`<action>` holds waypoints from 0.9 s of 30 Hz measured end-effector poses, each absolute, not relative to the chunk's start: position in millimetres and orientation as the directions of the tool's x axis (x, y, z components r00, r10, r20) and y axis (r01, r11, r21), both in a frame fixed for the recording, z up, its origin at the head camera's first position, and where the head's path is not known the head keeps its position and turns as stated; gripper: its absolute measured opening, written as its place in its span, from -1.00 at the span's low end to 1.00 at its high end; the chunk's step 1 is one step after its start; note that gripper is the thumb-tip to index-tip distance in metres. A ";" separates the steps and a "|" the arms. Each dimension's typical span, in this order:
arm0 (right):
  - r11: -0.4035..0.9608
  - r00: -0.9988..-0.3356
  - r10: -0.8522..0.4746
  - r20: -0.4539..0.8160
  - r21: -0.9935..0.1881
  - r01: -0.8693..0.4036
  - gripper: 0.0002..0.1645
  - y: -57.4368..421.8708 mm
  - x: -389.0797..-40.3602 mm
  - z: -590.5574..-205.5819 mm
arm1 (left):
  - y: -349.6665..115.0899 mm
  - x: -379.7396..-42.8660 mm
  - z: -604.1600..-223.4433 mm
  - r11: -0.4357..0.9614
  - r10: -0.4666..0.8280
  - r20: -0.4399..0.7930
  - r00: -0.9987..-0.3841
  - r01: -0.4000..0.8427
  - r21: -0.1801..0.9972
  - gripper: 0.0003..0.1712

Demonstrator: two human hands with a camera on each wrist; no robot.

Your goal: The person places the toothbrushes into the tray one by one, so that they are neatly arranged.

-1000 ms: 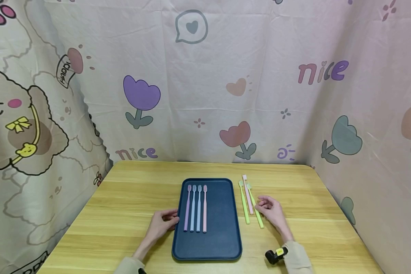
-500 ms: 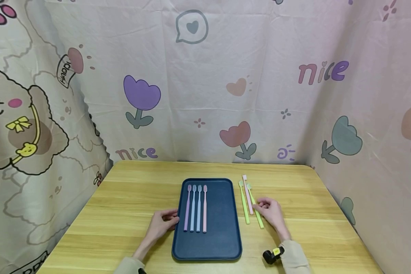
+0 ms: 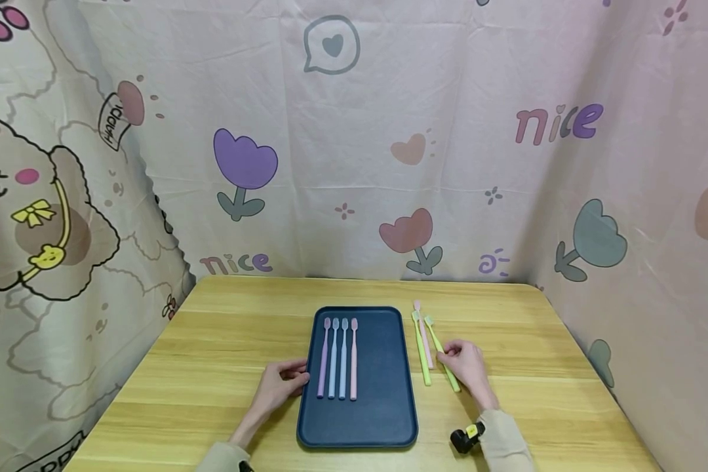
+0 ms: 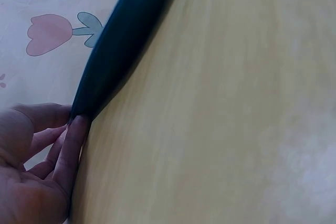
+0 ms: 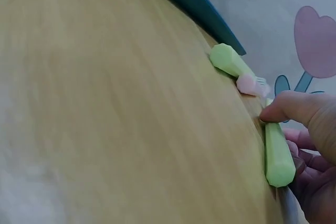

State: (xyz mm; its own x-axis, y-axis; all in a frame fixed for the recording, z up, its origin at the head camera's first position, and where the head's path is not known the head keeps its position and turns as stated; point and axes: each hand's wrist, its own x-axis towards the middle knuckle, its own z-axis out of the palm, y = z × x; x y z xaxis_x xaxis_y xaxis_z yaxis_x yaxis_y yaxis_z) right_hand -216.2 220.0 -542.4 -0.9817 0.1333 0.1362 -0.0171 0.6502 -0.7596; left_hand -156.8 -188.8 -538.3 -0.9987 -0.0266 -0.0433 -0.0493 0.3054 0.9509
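Toothbrushes [image 3: 343, 373] number seven in the head view. One purple brush [image 3: 322, 373], two blue brushes [image 3: 333, 367] and one pink brush [image 3: 354, 373] fill the navy tray's [image 3: 386, 426] left half, likely aligned for order; another pink brush [image 3: 425, 341] and two green brushes [image 3: 423, 360] lie on the table [image 3: 212, 341], right.

Left wrist view: the left hand [image 4: 39, 161] grips the tray's left rim narrowly, probably steadying it.

Right wrist view: the right hand [image 5: 317, 145] pinches the rightmost green brush [image 5: 279, 161], presumably because it is slim.

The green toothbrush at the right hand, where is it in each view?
Head: the green toothbrush lies right of centre, at the right hand.
Left wrist: not in it.
Right wrist: lower right, nearest the hand.
Shared landmark: the dark blue tray, central in head, towards the top in both wrist views.
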 end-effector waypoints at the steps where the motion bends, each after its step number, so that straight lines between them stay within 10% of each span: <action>1: 0.654 -0.981 0.134 0.137 -0.756 -0.017 -0.85 219.9 -216.2 -542.4 | -188.6 -157.2 -538.6 0.310 -0.028 -0.042 -0.999 -0.049 0.950 -0.59; 14: 0.560 -0.988 0.143 0.064 -0.828 0.028 -0.82 223.1 -213.1 -538.6 | -188.9 -157.3 -539.6 0.324 -0.019 -0.029 -0.999 -0.034 0.946 -0.60; 27: 0.191 -0.985 -0.005 -0.172 -0.967 0.168 -0.72 236.3 -207.1 -523.6 | -188.5 -156.1 -536.3 0.298 -0.030 -0.051 -0.998 -0.058 0.953 -0.58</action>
